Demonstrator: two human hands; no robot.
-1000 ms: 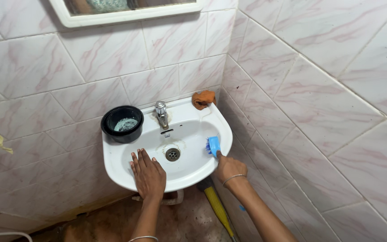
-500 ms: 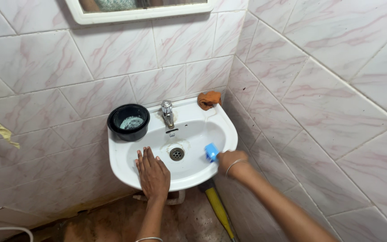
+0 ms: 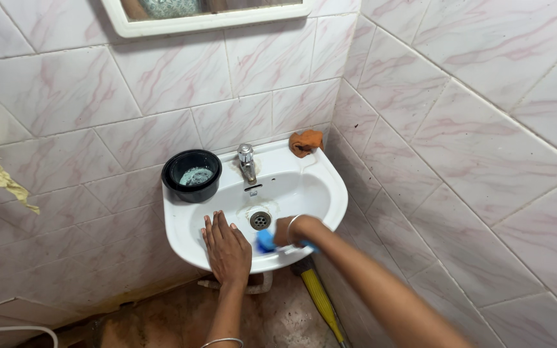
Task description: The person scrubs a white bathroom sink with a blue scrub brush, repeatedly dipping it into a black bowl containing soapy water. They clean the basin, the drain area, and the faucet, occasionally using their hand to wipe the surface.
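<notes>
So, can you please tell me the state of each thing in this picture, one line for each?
Left hand: flat on the sink's front rim, holding nothing.
Right hand: closed around the blue brush.
Blue brush: held inside the basin.
Sink: white, stained around the drain.
Tap: no water running.
Black bowl: upright, holds something pale.
Orange cloth: crumpled on the sink's corner.

A small blue scrub brush [image 3: 265, 241] sits low inside the white wall-mounted washbasin [image 3: 320, 187], against the front slope of the bowl just below the round metal drain. Only its blue end shows; the rest is hidden in the right hand [image 3: 289, 232] gripping it. The basin's glazed bowl is white, with brownish staining around the drain and tap base.
</notes>
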